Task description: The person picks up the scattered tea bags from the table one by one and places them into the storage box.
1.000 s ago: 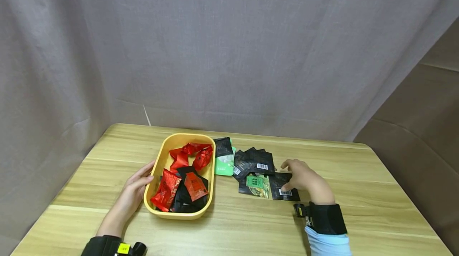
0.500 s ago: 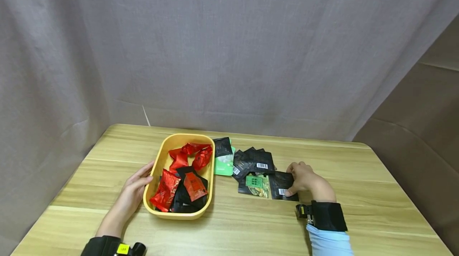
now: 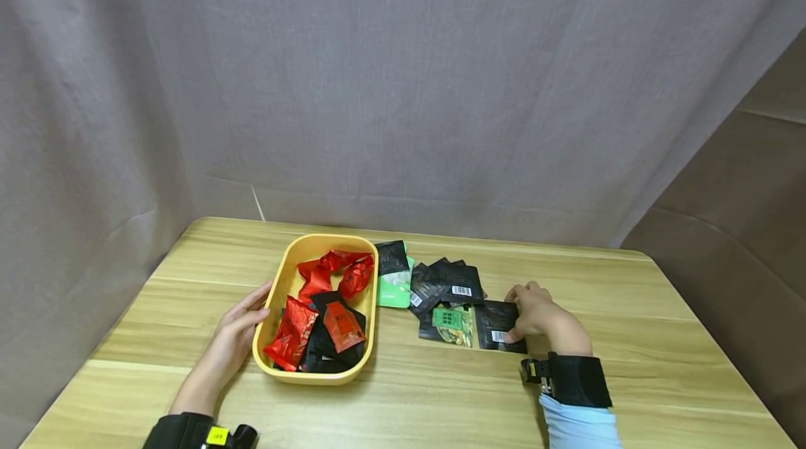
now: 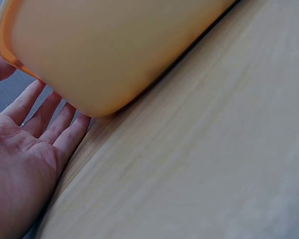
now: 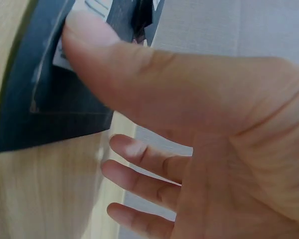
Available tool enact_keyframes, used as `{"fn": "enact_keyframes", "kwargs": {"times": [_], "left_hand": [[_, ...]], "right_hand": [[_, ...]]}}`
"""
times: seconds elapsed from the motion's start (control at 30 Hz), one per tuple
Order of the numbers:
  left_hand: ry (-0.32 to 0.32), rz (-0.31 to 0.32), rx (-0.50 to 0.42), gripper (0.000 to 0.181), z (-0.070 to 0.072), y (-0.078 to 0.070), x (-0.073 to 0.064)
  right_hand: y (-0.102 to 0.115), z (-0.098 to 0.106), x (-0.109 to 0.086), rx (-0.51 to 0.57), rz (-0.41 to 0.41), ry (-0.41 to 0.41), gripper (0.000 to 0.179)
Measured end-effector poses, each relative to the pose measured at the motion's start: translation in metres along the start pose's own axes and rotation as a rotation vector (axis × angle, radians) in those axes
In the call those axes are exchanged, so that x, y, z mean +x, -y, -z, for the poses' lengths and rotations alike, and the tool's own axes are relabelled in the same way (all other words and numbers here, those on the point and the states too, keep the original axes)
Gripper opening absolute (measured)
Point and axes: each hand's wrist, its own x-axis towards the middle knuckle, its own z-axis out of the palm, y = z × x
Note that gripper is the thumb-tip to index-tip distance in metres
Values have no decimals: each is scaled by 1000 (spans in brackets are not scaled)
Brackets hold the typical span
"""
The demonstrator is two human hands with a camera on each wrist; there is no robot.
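Note:
Flat on the wooden table [image 3: 428, 400] lies a black packet [image 3: 494, 319] with a white barcode label. My right hand [image 3: 538, 316] is at the packet's right edge. In the right wrist view the thumb [image 5: 94, 37] presses on the label, while three fingers [image 5: 139, 172] are spread apart beyond the packet; the index finger is mostly hidden behind the thumb. On the left, my left hand [image 3: 236, 337] rests its relaxed fingers [image 4: 62, 124] against the side of a yellow basket [image 3: 315, 379]. Inside it are several red packets [image 3: 292, 333] and black ones.
Right of the basket lie green packets [image 3: 393, 291] with a small black packet [image 3: 392, 257] on top. A pile of black packets [image 3: 456, 281] is in the middle, touching a packet with a green label [image 3: 447, 318]. Grey cloth [image 3: 403, 85] hangs behind the table.
My right hand has moved slightly right across the black packet, and its thumb has come toward the packet's right edge. The left hand and the basket have stayed in place.

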Motion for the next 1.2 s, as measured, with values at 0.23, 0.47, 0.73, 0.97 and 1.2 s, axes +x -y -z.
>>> {"fn": "enact_keyframes", "kwargs": {"times": [0.23, 0.47, 0.73, 0.97, 1.2], "left_hand": [[2, 3, 7, 58, 0, 0, 0], [17, -25, -39, 56, 2, 2, 1], [34, -49, -54, 55, 3, 4, 1], [27, -34, -38, 56, 3, 3, 1], [33, -37, -44, 56, 3, 3, 1]], "right_hand": [[0, 3, 0, 67, -1, 15, 67], [-1, 11, -5, 128, -9, 30, 66], [-1, 25, -9, 202, -17, -63, 61], [8, 33, -13, 149, 81, -136, 38], [26, 42, -26, 80, 125, -220, 18]]}}
